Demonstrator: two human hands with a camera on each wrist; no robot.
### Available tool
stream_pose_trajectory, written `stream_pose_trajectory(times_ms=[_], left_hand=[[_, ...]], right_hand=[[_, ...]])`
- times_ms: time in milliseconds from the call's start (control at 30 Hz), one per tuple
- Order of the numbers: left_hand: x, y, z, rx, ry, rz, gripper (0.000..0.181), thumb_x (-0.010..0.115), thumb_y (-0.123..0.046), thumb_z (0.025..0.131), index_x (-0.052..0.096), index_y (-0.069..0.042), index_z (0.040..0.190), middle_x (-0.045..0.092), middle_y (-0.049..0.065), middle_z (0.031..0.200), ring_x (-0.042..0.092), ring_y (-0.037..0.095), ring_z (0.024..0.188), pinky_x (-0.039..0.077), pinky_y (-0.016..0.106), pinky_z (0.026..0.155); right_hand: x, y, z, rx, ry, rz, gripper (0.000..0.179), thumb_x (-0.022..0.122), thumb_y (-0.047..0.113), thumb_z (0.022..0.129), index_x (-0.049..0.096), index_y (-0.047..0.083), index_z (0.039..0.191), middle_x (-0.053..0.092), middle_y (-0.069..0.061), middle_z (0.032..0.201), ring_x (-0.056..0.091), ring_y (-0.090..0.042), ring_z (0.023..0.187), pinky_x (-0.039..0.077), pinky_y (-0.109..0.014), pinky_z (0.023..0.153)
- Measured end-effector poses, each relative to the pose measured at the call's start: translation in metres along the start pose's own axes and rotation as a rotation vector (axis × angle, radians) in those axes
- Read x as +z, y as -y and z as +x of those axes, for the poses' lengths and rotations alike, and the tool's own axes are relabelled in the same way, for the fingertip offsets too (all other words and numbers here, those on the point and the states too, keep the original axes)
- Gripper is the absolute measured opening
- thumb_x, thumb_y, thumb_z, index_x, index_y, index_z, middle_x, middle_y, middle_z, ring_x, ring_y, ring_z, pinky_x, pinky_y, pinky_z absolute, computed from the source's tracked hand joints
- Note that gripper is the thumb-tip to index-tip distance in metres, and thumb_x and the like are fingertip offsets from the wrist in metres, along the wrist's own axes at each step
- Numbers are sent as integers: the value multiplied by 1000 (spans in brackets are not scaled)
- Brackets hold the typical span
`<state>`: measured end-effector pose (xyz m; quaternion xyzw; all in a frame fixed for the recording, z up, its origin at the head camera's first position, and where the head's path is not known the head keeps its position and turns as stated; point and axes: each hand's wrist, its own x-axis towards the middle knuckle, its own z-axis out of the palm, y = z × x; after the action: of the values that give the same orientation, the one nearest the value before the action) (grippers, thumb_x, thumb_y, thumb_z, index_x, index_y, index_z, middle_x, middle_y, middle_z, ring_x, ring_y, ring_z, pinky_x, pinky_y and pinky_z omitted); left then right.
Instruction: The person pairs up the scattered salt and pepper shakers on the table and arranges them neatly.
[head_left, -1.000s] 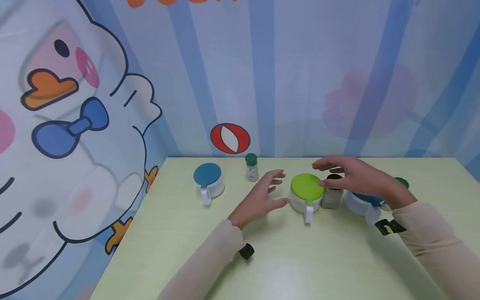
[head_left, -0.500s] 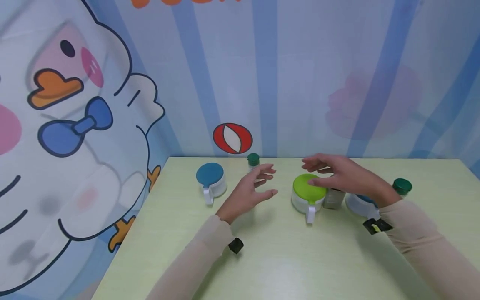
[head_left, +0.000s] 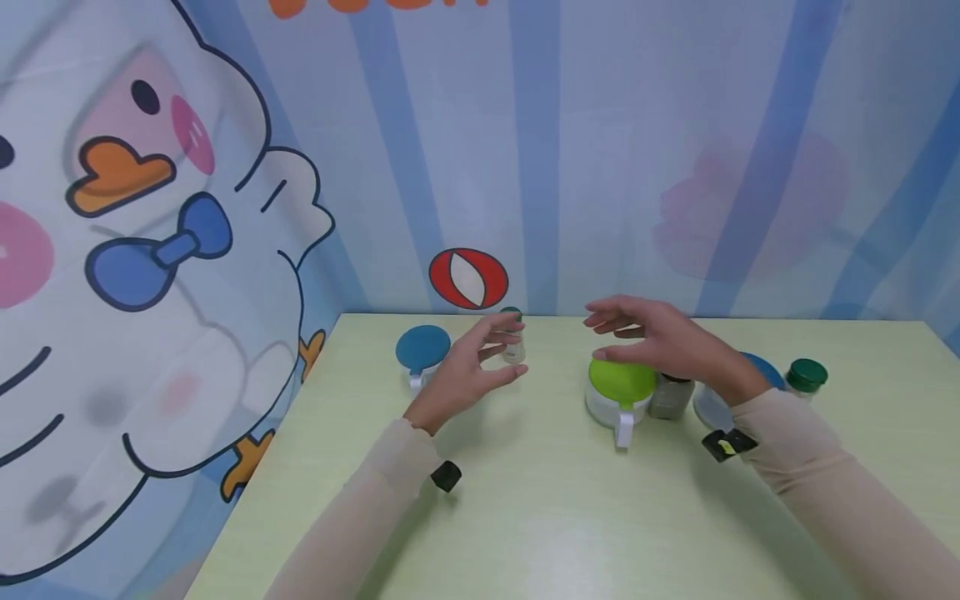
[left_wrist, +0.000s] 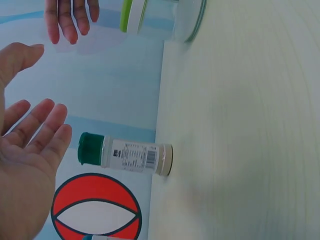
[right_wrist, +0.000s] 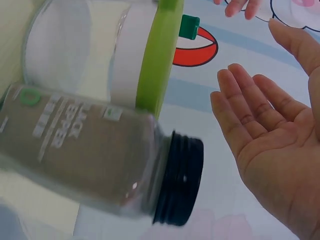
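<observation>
Relaxed and holding nothing, my left hand (head_left: 467,372) hovers above the table between a blue-lidded jar (head_left: 422,347) and a small green-capped spice bottle (head_left: 514,348). The left wrist view shows that bottle (left_wrist: 131,155) upright, apart from the fingers. My right hand (head_left: 663,342), also holding nothing, is above a jar with a lime-green lid (head_left: 622,381) and a white handle; its thumb overlaps the lid in the head view. Close beside this jar stands a black pepper bottle (right_wrist: 85,150) with a black cap, partly behind the right hand in the head view.
Right of the pepper bottle stand another blue-lidded jar (head_left: 712,408), partly hidden by the right wrist, and a green-capped bottle (head_left: 807,377). The pale table (head_left: 555,517) ends at a printed cartoon backdrop (head_left: 600,167).
Both hands have drifted left, fingers still relaxed. The left now overlaps the left blue-lidded jar; the right has come over the lime-green lid, showing more of the right blue-lidded jar.
</observation>
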<state>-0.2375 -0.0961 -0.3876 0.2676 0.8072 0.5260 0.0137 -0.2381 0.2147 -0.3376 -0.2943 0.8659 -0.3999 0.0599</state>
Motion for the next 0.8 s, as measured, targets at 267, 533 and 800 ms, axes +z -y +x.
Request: stream_pose_trajectory(times_ms=[267,533,800], left_hand=[[-20,4,-3,-6,-19,5,69,77,-18,92,42,-19,152,53,5,145,52,19,131,42,45,114],[-40,10,-8,-37,-53,59,66,78,-26,91,45,-31,148,54,-8,142,53,19,131,43,42,113],[-59,17,-14,-54,-63,98,65,78,-23,91,45,-36,147,52,-10,144,52,20,132,42,46,115]], right_hand=[[8,4,17,-11,6,15,66,77,31,92,49,12,148,60,-11,141,57,-34,130,46,-55,109],[15,9,34,-15,1,23,64,78,29,91,51,11,147,62,-8,138,58,-30,129,46,-52,109],[24,17,48,-17,2,26,61,77,26,92,52,12,146,61,-8,139,57,-32,130,45,-52,110]])
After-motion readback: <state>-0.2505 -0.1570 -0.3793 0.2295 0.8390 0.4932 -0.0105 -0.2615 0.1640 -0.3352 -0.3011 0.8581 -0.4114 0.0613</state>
